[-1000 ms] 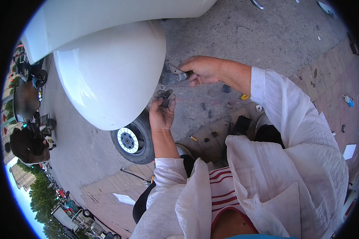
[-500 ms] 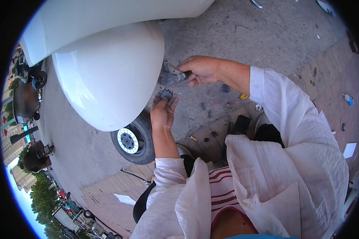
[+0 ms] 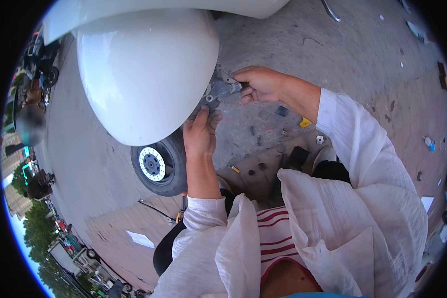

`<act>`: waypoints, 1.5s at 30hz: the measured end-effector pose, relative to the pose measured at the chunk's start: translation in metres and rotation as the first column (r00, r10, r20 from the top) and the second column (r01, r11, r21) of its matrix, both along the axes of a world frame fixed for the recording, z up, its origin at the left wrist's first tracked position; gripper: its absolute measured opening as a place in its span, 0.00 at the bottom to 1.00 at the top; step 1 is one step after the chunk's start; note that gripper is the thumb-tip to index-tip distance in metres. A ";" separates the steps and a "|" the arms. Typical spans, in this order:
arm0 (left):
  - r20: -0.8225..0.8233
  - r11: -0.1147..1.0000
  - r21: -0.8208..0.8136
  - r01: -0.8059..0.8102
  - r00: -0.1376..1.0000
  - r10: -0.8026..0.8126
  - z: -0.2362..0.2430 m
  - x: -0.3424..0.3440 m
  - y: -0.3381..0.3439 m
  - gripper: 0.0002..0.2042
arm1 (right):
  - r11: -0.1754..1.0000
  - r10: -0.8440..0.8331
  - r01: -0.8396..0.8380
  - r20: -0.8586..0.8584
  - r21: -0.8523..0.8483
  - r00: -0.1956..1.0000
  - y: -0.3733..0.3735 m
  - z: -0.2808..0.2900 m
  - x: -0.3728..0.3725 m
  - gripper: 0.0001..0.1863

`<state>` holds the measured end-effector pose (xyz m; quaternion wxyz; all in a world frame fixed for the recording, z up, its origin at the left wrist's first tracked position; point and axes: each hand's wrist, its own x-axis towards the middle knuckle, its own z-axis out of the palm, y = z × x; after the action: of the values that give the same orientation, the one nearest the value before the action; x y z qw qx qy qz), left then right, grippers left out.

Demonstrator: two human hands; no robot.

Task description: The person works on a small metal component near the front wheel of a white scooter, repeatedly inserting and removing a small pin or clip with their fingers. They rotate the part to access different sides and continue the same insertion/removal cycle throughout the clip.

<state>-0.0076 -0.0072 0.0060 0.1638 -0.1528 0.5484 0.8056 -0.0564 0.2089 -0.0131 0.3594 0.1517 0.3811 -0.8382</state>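
Observation:
Under a glossy white curved body panel (image 3: pixel 144 69), a grey metal bracket (image 3: pixel 222 88) with a round fitting juts out from behind its right edge. My right hand (image 3: pixel 263 84) is closed on the bracket's right end, thumb on top and fingers curled underneath. Below it, my left hand (image 3: pixel 200 129) pinches a small dark grey part (image 3: pixel 211 104) against the bracket's lower side; whether they touch I cannot tell exactly. A detached wheel (image 3: pixel 151 163) with a pale drilled disc lies below the panel, left of my left forearm.
Around my feet are a yellow piece (image 3: pixel 304 122), small dark parts (image 3: pixel 298 155), a lever-like rod (image 3: pixel 154 208) and a white sheet (image 3: pixel 139 239). A blue-capped container (image 3: pixel 428 143) lies at the right. Two-wheelers (image 3: pixel 41 188), vehicles and trees (image 3: pixel 35 221) line the far left.
My left hand has raised the dark part up to the bracket, its thumb turned over it. The panel now appears higher in view. My right hand keeps its grip.

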 end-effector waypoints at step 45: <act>-0.297 0.962 -0.266 -0.067 0.955 -0.015 0.016 0.012 0.026 0.19 | 0.975 0.074 -0.050 -0.104 0.215 0.992 -0.015 0.041 0.016 0.26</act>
<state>0.0044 0.0184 0.0217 0.0466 -0.0589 0.6704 0.7382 -0.0408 0.1941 0.0274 0.3455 0.1299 0.4923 -0.7883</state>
